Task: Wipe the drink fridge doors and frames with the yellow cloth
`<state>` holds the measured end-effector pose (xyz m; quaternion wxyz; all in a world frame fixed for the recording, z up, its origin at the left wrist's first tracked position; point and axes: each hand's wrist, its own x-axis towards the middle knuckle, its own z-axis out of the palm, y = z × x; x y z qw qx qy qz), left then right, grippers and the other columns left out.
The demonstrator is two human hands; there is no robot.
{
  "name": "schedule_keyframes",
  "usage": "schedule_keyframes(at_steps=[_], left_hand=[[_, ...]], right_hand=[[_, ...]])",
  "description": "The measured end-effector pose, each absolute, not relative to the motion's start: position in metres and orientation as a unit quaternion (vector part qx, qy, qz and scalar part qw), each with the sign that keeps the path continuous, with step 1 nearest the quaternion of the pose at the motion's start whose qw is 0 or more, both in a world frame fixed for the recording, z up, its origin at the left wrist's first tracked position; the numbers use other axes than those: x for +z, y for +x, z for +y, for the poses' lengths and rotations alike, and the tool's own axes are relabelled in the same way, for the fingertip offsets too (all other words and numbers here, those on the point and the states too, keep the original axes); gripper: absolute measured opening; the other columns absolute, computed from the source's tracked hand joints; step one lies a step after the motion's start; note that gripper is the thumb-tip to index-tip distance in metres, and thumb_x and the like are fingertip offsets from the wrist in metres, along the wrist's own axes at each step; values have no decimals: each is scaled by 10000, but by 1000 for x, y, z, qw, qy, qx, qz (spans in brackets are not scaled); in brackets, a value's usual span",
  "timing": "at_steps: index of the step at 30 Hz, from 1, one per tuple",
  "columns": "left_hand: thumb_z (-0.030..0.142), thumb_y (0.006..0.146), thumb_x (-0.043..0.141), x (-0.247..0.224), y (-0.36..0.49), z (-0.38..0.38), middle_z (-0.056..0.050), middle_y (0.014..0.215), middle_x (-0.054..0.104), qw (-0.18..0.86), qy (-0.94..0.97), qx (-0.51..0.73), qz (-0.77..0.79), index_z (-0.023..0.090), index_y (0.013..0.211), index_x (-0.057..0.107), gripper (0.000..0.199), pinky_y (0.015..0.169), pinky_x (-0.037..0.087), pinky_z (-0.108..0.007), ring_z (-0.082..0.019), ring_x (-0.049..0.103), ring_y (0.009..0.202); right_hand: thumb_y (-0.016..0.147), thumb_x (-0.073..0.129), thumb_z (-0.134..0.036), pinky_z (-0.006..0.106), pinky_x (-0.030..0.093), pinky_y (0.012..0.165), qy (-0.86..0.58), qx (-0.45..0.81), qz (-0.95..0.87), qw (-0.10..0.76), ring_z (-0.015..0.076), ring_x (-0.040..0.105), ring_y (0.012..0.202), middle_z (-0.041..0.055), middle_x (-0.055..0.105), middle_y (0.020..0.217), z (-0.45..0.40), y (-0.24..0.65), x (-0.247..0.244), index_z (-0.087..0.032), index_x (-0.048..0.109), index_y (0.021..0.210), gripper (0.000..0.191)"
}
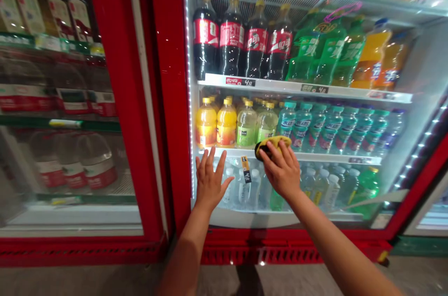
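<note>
My right hand (283,171) presses a folded yellow and black cloth (279,141) against the glass door (224,221) of a red-framed drinks fridge. The cloth covers part of the shelf edge behind it. My left hand (211,178) has its fingers spread and holds nothing; it is at the lower left of the same door, and whether it touches the glass I cannot tell. Behind the glass, yellow juice bottles (206,123) stand above my left hand. Teal-capped bottles (332,128) line the same shelf to the right of the cloth.
Cola bottles (233,37), green bottles (329,53) and orange soda bottles (371,55) fill the shelf above. A tilted price tag (246,169) hangs between my hands. Another red-framed fridge (119,76) stands to the left. Below runs a red vented base (262,254) over a grey floor.
</note>
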<state>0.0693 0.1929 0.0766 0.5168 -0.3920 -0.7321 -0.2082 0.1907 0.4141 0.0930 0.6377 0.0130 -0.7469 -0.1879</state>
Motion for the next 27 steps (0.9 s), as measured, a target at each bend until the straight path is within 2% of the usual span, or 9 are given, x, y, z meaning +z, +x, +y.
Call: schedule_keyframes(at_steps=[2,4,8,11,13,19,22,27], left_hand=[[419,830,793,79,67,187,-216,1625,348,524,-378,-213,-733,228,1587,337,905,1241,235,-634,-391,270,1542],[424,829,791,80,66,184,-226,1614,361,529,-361,-221,-735,211,1584,339,905,1236,234,-648,-398,264,1541],[415,836,785,81,64,180,-227,1620,347,526,-339,-239,-742,212,1570,362,871,1228,226,-670,-407,239,1548],[407,851,772,82,63,174,-213,1636,327,517,-333,-242,-751,228,1572,359,850,1231,219,-672,-402,222,1556],[407,860,761,83,61,169,-213,1633,335,515,-320,-241,-758,226,1570,364,833,1231,209,-678,-404,225,1555],[412,871,742,85,58,159,-231,1632,334,512,-281,-265,-767,194,1558,392,801,1227,200,-696,-427,220,1551],[374,880,734,85,57,156,-223,1615,374,513,-268,-268,-770,183,1553,399,776,1230,206,-687,-418,239,1548],[331,894,716,86,55,142,-198,1611,402,508,-255,-262,-780,168,1559,388,759,1244,209,-662,-399,235,1553]], right_hand=[[963,612,-224,581,345,1200,-20,-148,-720,678,332,240,1563,72,483,1585,404,175,120,-298,535,1472,520],[973,593,-235,589,352,1189,-20,-129,-712,689,336,217,1569,78,452,1605,383,156,138,-303,480,1515,558],[995,556,-247,493,330,1217,14,-157,-748,645,282,308,1541,39,508,1567,351,144,121,-324,486,1512,528],[999,533,-190,408,300,1234,77,-213,-780,584,221,415,1483,4,561,1523,359,161,89,-326,489,1510,531],[999,529,-168,390,307,1225,93,-220,-783,574,208,447,1459,-3,599,1487,369,172,83,-313,469,1525,550],[992,529,-203,492,324,1184,-4,-112,-734,670,299,347,1518,75,564,1518,341,138,132,-277,400,1573,600],[988,543,-194,486,303,1192,27,-131,-741,658,298,351,1516,61,548,1533,316,122,133,-301,458,1537,567],[992,570,-190,418,314,1194,121,-204,-777,583,229,430,1472,-23,562,1522,327,139,107,-385,545,1452,500]])
